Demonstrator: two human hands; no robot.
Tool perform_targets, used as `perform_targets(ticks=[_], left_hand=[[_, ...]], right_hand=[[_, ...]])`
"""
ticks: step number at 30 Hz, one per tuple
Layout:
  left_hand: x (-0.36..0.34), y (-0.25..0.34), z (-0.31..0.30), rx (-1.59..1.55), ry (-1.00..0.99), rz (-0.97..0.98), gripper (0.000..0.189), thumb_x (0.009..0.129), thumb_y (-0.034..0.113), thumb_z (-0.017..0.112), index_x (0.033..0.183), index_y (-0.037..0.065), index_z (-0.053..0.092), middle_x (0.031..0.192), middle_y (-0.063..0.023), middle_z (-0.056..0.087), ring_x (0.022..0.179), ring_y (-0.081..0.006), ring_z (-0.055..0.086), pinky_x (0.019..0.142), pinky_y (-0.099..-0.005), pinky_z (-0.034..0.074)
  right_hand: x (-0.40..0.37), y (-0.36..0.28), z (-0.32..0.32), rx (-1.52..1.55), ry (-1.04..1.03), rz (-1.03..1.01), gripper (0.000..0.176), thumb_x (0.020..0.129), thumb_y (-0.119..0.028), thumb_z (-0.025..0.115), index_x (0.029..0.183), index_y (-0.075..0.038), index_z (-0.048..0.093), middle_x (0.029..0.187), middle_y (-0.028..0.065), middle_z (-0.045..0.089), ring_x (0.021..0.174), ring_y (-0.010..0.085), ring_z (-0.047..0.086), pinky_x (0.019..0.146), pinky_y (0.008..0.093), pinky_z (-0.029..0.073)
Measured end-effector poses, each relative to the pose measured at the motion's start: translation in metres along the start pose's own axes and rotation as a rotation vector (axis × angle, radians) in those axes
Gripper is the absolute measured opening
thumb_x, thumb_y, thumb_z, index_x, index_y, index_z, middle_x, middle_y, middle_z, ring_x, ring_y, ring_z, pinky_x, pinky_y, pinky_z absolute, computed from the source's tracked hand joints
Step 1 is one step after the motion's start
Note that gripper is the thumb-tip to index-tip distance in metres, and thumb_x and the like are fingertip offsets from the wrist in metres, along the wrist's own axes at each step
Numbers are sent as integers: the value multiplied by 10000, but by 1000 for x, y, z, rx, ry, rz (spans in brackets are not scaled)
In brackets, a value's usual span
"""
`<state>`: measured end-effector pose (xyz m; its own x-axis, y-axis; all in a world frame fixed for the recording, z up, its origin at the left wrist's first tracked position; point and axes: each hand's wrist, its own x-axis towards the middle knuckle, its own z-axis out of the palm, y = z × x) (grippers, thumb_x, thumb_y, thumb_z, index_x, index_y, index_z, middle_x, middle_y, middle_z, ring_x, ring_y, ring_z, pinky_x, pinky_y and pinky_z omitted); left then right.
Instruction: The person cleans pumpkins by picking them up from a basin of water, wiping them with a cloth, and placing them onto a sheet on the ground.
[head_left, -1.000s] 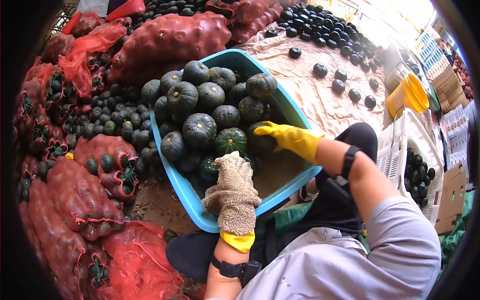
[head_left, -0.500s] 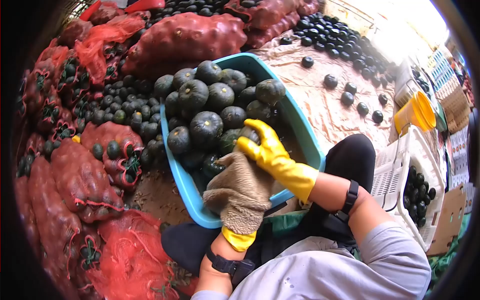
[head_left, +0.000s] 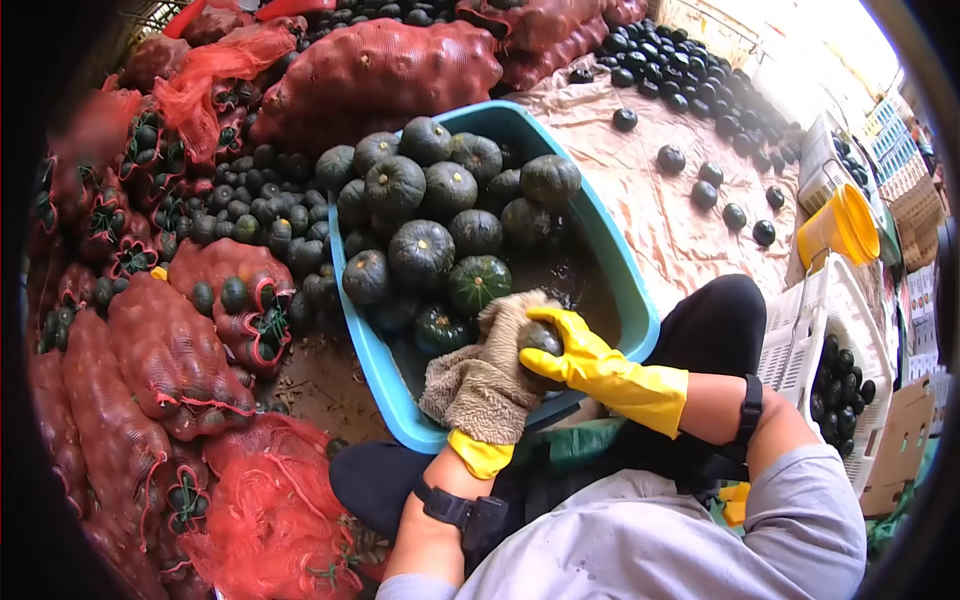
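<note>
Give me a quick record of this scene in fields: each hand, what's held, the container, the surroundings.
Left hand: beige fluffy mitt over a yellow rubber glove, cupping a small dark green squash
Right hand: yellow rubber glove, fingers on the same squash
Container: blue plastic tub, piled with dark green squashes
Around: red mesh sacks of squashes, white plastic crate, yellow bucket

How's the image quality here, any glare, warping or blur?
Head view: strong fisheye warp with black corners; the top right near the yellow bucket is washed out by glare; the squash between the left hand and right hand is sharp and evenly lit.
</note>
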<state>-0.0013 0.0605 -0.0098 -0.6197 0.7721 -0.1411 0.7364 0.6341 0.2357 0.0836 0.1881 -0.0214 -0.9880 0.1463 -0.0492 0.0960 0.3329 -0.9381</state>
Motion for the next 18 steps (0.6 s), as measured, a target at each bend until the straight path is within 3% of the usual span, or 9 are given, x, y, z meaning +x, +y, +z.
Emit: perform_targets(ticks=[2,3,8,12,13,14,16,17,18], left_hand=[[2,2,-2,-14,-90,-30,405,1080,413,557,1282,91,699,1250,-139,718,1200,-310,679,1053,-465,537],[4,2,-3,-6,-130,-45,391,1083,398,556,1273,94,712,1240,-142,727,1191,-316,690,1042,-470,546],[19,2,-3,-28,-257,-146,342,1096,322,550,1227,105,780,1190,-156,776,1143,-346,745,988,-496,588],[17,23,-37,-250,-317,-431,340,1091,297,535,1248,140,793,1288,-186,748,1212,-357,725,986,-520,591],[12,31,-56,-239,-308,-489,343,1087,301,531,1269,158,785,1298,-164,749,1216,-356,725,992,-525,591],[8,39,-74,-228,-298,-546,349,1083,305,527,1290,177,777,1307,-142,750,1220,-355,725,997,-531,591],[2,38,-67,-96,-227,-388,362,1082,311,520,1315,183,765,1323,-140,743,1222,-357,724,996,-530,594],[7,28,-51,-117,-265,-353,341,1069,244,557,1342,178,749,1321,-134,741,1231,-356,721,987,-524,601],[-1,27,-52,-108,-235,-318,333,1034,221,607,1333,169,746,1309,-137,745,1219,-356,725,984,-519,602]], right_hand=[[14,6,-20,-110,-44,214,787,859,-381,883,1507,-67,564,1454,267,587,1402,426,541,1177,478,452],[27,33,-24,-407,-46,185,850,824,-398,887,1535,-78,548,1494,277,568,1438,416,528,1213,461,425],[37,30,-20,-990,-287,268,881,787,-269,888,1578,-239,504,1671,187,445,1540,525,352,1234,690,291],[79,112,-9,-954,-582,417,919,755,-212,914,1577,-235,505,1651,187,480,1460,438,524,1177,540,461],[85,115,0,-795,-391,506,841,774,-286,910,1529,-197,552,1479,222,632,1327,385,647,1063,492,543],[91,126,1,-799,-417,497,824,769,-295,911,1507,-168,568,1427,232,659,1296,385,662,1044,480,550],[99,137,-11,-821,-468,471,796,760,-314,912,1463,-108,599,1322,250,714,1234,386,692,1006,456,562],[95,138,-28,-633,-463,264,833,735,-342,923,1445,-51,598,1296,273,719,1231,379,693,987,442,567],[95,146,-35,-497,-428,310,852,739,-359,947,1448,-51,590,1295,223,723,1202,345,692,960,442,560]])
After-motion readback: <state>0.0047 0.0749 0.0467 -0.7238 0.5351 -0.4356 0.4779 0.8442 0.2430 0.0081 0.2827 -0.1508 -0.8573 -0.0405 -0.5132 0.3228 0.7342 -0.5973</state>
